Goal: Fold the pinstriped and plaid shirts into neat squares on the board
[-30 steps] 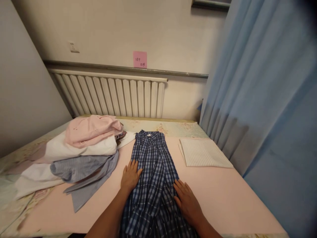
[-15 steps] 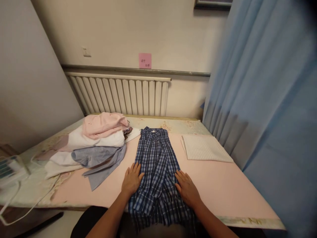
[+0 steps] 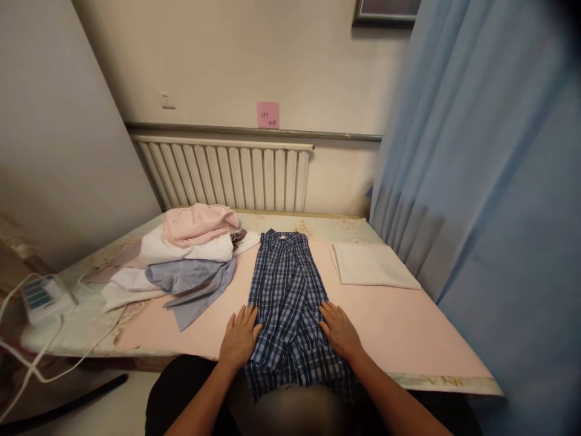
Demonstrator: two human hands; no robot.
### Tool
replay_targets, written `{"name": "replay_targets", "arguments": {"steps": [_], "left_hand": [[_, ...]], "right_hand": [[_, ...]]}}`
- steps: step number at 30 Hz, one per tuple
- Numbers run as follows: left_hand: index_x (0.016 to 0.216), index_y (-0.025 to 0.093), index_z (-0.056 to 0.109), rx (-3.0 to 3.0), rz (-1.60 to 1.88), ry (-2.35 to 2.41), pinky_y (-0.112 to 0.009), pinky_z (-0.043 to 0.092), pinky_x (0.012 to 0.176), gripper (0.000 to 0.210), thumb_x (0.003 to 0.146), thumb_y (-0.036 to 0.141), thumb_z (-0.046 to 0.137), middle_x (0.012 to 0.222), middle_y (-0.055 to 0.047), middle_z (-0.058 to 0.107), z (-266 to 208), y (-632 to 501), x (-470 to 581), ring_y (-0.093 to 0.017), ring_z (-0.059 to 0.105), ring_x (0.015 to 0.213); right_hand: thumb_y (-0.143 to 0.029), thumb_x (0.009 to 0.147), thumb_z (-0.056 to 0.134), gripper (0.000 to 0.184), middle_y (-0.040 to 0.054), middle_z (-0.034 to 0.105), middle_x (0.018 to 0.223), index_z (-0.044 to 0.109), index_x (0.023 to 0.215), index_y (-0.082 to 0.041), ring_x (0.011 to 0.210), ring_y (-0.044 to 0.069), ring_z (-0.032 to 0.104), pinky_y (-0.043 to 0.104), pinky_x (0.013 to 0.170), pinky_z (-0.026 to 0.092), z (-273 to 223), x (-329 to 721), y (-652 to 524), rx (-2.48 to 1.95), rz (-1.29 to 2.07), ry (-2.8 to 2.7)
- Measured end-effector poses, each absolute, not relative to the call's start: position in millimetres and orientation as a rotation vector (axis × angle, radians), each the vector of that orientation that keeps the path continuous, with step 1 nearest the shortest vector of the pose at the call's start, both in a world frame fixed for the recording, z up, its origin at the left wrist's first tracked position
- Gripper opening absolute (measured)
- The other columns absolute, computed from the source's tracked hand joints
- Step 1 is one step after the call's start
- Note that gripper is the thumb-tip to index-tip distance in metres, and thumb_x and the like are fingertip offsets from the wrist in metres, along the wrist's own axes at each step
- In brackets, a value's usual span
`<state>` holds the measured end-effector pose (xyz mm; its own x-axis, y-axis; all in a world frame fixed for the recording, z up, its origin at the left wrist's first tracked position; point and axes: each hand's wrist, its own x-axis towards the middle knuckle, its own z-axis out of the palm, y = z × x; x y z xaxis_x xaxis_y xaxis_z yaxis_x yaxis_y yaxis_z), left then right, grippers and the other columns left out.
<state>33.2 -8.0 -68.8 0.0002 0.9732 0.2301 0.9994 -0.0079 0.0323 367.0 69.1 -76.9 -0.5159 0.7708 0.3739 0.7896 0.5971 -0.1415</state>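
A blue plaid shirt (image 3: 285,284) lies lengthwise in front of me, its sides folded inward and its collar at the far end. The lower hem hangs over the table's near edge. My left hand (image 3: 239,336) rests flat on the shirt's left edge, fingers stretched out and pointing away from me. On the opposite edge, my right hand (image 3: 340,330) lies palm down with its fingers extended. Neither hand grips the cloth.
A heap of clothes, with a pink garment (image 3: 200,225) on top and a blue-grey one (image 3: 193,275) below, lies to the left. A folded striped cloth (image 3: 374,265) lies right, near a blue curtain (image 3: 436,151). A white power strip (image 3: 48,300) with cables sits far left.
The view has shifted a little, so the whole scene sits differently. Both hands stay flat at the shirt's edges, and the shirt keeps its folded shape.
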Motion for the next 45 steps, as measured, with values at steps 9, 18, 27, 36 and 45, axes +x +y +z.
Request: {"name": "replay_targets", "arguments": {"steps": [9, 18, 27, 36, 45], "left_hand": [[0.139, 0.023, 0.047, -2.059, -0.331, -2.038, -0.05, 0.029, 0.111, 0.047, 0.096, 0.039, 0.037, 0.149, -0.004, 0.043, -76.0, -33.7, 35.9, -0.028, 0.035, 0.139], [0.137, 0.026, 0.049, -2.022, -0.447, -1.977, -0.049, 0.032, 0.11, 0.044, 0.095, 0.034, 0.04, 0.145, -0.003, 0.048, -81.8, -49.2, 36.0, -0.027, 0.04, 0.136], [0.135, 0.023, 0.052, -2.016, -0.471, -1.985, -0.049, 0.032, 0.11, 0.043, 0.095, 0.031, 0.042, 0.144, -0.004, 0.05, -80.9, -51.6, 38.8, -0.028, 0.041, 0.136], [0.134, 0.024, 0.052, -2.03, -0.532, -2.05, -0.047, 0.031, 0.111, 0.042, 0.094, 0.03, 0.041, 0.144, -0.005, 0.049, -86.2, -53.5, 39.4, -0.026, 0.039, 0.137], [0.132, 0.02, 0.054, -2.027, -0.578, -2.083, -0.049, 0.034, 0.11, 0.042, 0.093, 0.024, 0.041, 0.143, -0.007, 0.051, -86.0, -61.4, 43.4, -0.027, 0.041, 0.136]], "right_hand": [[-0.028, 0.096, 0.043, 0.042, 0.0098, 0.048, 0.144, 0.051, 0.136, -0.016, 0.136, 0.027, 0.039, 0.049, 0.112, 0.032, -84.3, 368.2, 71.8, -1.209, -0.141, -2.419], [-0.028, 0.097, 0.042, 0.041, 0.0096, 0.047, 0.145, 0.051, 0.135, -0.017, 0.136, 0.026, 0.039, 0.048, 0.112, 0.031, -85.5, 369.5, 68.1, -1.24, -0.134, -2.412], [-0.028, 0.097, 0.043, 0.042, 0.0095, 0.046, 0.145, 0.051, 0.136, -0.016, 0.136, 0.026, 0.039, 0.048, 0.112, 0.031, -83.6, 369.9, 66.4, -1.257, -0.138, -2.43], [-0.027, 0.096, 0.042, 0.042, 0.0096, 0.046, 0.145, 0.052, 0.135, -0.017, 0.136, 0.026, 0.039, 0.049, 0.112, 0.031, -78.8, 370.1, 63.8, -1.276, -0.097, -2.431], [-0.027, 0.096, 0.042, 0.042, 0.0091, 0.048, 0.144, 0.051, 0.136, -0.018, 0.136, 0.026, 0.039, 0.049, 0.112, 0.031, -83.5, 371.3, 65.8, -1.254, -0.097, -2.408]]}}
